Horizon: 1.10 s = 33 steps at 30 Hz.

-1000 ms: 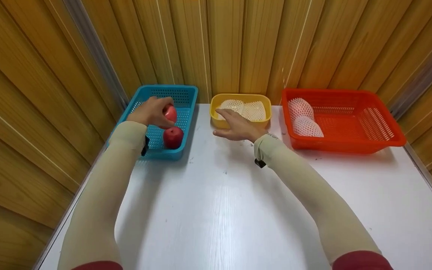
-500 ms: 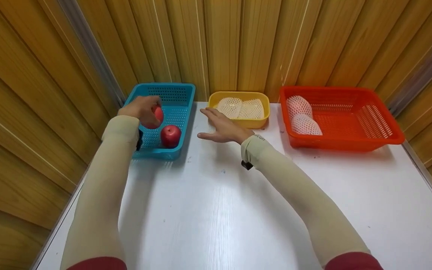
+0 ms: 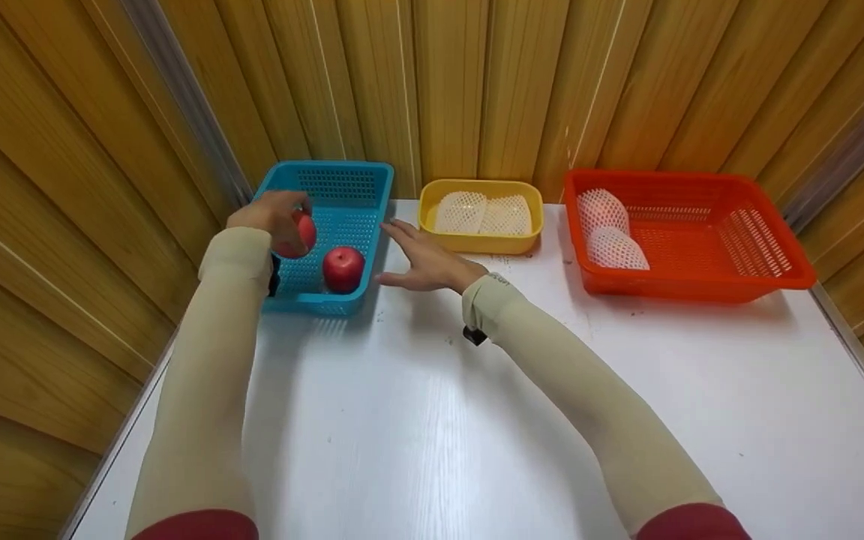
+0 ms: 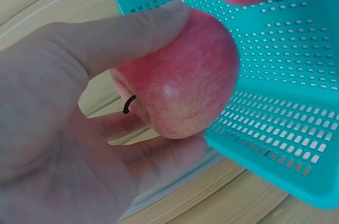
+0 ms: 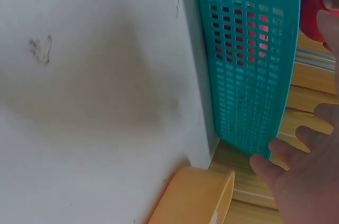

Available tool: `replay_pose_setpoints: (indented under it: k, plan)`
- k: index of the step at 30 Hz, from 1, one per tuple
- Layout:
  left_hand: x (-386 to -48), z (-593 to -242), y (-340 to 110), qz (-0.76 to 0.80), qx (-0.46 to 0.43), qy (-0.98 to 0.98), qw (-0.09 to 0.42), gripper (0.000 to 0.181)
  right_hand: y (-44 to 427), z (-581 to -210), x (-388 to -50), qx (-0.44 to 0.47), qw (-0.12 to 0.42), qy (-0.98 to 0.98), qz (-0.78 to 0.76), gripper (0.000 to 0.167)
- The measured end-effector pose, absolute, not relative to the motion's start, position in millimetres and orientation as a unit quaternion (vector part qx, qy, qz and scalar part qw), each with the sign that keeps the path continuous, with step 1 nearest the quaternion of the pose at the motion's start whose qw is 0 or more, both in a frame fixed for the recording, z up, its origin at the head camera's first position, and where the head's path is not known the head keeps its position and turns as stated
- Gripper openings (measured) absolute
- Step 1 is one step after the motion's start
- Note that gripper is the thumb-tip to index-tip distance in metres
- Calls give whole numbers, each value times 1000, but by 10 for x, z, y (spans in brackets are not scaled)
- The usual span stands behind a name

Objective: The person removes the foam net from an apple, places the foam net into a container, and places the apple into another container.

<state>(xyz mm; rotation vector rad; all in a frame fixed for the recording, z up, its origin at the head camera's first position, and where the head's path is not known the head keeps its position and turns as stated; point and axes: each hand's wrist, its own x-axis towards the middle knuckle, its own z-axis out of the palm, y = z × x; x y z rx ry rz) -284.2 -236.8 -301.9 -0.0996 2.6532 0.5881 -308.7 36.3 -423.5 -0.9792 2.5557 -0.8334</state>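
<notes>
By the left hand, an apple is gripped between thumb and fingers, over the nine o'clock side of the turquoise basket. At four o'clock from it, a second apple is seated inside. Just beside the basket, the right hand is held wide, thumb spread from fingers; whether the rim is touched cannot be told. At two o'clock from that hand, white foam nets are contained in a yellow box. At three o'clock from the box, two foam-netted fruits are set at the nine o'clock end of a red basket.

my round pinkish-red apple mottled yellowish, turquoise grid-holed plastic basket, plain yellow plastic tub, orange-red slotted plastic basket
</notes>
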Motion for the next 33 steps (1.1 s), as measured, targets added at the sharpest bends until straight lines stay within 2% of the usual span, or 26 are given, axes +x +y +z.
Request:
replay_pose_setpoints:
  k: [11, 15, 22, 33]
  plan:
    - [-2865, -3079, -2263, 226, -49, 950, 212, 72, 291, -4314, -3062, -337, 153, 887, -276, 100]
    - [-2943, -3128, -2242, 211, -46, 951, 222, 76, 307, -4347, -3062, -326, 169, 887, -279, 100]
    - [-3096, -3233, -2202, 190, -26, 955, 228, 71, 375, -4341, -3076, -325, 176, 892, -262, 99]
    - [-3027, -3302, -2176, 250, -79, 940, 219, 66, 220, -4252, -3064, -323, 206, 889, -251, 99]
